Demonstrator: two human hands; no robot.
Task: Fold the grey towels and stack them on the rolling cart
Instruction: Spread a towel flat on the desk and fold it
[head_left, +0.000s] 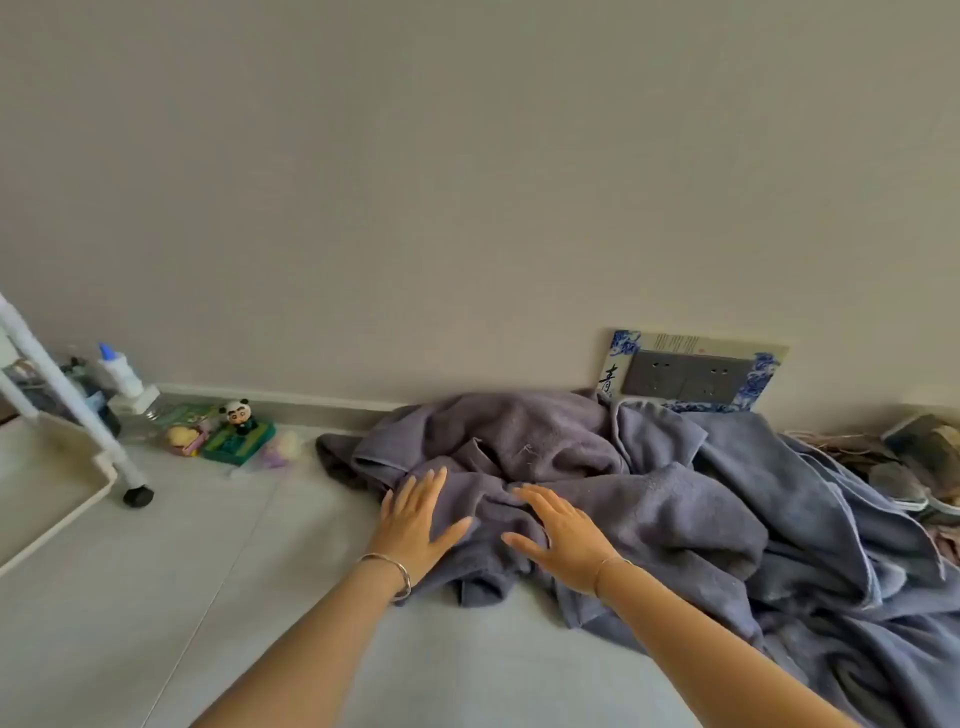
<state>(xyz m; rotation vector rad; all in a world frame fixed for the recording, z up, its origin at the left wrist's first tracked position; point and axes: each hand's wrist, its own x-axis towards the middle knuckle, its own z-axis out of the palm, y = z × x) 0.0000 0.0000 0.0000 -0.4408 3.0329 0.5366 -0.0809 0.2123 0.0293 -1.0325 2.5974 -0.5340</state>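
The grey towels (675, 499) lay in a loose, crumpled heap on the floor (208, 582), filling the view from the centre out toward 3 and 5 o'clock and reaching back to the foot of the wall (467, 182). None of them looked folded.

Both hands were spread flat, palms down, on the near left part of the heap. The left hand (415, 519) rested on the towel edge at about 9 o'clock of the pile, fingers straight and slightly apart, thumb pointing inward. The right hand (561, 535) lay just beside it, also open with its fingers stretched across a fold of cloth. Neither hand pinched or gripped anything. Each wrist wore a thin bangle; the left bangle (400, 574) was the plainer to see.

The rolling cart (62, 467) stood well apart from the towels at 9 o'clock of the view, only partly in frame, with a pale tray, white posts and a black wheel (137, 496) on the floor. I could see no towels on the part of its tray that showed.

Between cart and towels, along the wall, sat a bottle with a blue cap (120, 371), a small panda figure (240, 414) on a green box (239, 444), and some small pale things too blurred to tell. At 2 o'clock a wall socket (685, 383) in a blue-and-white frame showed just above the heap.
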